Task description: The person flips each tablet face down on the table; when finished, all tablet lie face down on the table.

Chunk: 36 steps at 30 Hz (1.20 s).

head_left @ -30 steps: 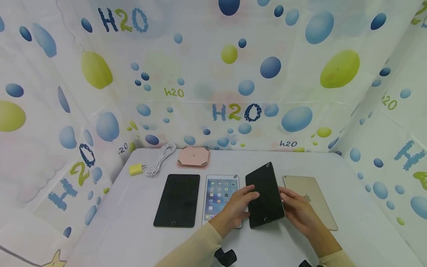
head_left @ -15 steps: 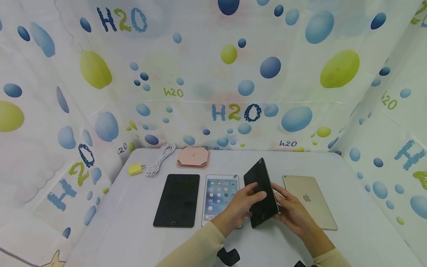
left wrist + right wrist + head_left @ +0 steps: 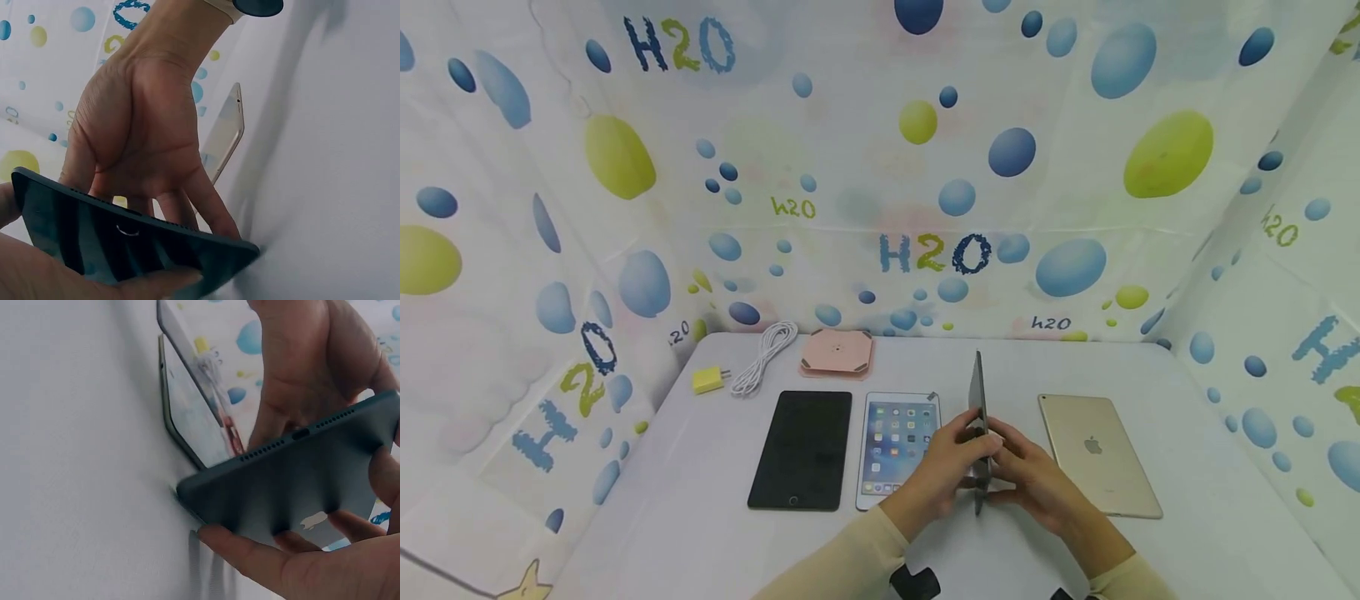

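In the head view a dark tablet point(image 3: 977, 387) stands on edge between both hands, seen almost edge-on. My left hand point(image 3: 942, 468) holds it from the screen side. From the left wrist, its thumb lies across the dark screen point(image 3: 50, 219), below the home button. My right hand point(image 3: 1036, 482) holds it from the other side, with several fingertips against the grey back point(image 3: 275, 494) near the apple logo. One long edge of the tablet is low, close over the white table point(image 3: 662, 533). Left of it lies a white tablet point(image 3: 880, 417) with a lit screen of app icons, partly behind my left hand.
A black tablet point(image 3: 801, 450) lies screen up at the left, and a gold tablet point(image 3: 1101, 454) lies back up at the right. Further back are a yellow charger plug point(image 3: 707, 381), a coiled white cable point(image 3: 765, 358) and a flat pink square object point(image 3: 837, 352).
Both hands have turned the dark tablet, so that its screen, which faced the camera at a slant, is now nearly edge-on. My right hand has moved left, uncovering the gold tablet.
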Each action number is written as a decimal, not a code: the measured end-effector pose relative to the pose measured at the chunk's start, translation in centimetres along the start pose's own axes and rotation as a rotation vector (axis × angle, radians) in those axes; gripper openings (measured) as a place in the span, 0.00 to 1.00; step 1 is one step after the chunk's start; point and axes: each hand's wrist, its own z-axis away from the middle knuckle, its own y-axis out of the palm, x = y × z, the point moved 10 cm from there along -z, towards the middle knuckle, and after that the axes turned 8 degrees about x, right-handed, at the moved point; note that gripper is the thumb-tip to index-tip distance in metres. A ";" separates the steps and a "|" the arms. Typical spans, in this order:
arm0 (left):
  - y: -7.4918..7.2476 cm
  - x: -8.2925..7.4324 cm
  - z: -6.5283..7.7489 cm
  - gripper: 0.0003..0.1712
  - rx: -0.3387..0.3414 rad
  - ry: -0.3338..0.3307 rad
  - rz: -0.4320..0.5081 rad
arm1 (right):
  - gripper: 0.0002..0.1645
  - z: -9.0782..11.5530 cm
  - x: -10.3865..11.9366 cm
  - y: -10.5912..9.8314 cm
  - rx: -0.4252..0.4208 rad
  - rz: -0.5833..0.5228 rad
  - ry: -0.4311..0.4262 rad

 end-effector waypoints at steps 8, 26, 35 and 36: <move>0.0 -0.8 0.0 0.42 0.043 0.068 0.166 | 0.40 0.5 0.8 -1.3 -0.147 0.108 -0.049; -1.1 -0.2 -0.3 0.38 -0.023 0.074 0.519 | 0.44 2.5 0.1 -6.6 -0.392 0.110 -0.016; -2.4 1.6 -0.4 0.37 -0.123 -0.046 0.408 | 0.45 2.8 0.2 -8.2 -0.432 0.236 -0.011; -2.6 1.7 -0.4 0.36 -0.128 -0.054 0.397 | 0.44 2.8 0.2 -8.3 -0.438 0.248 -0.010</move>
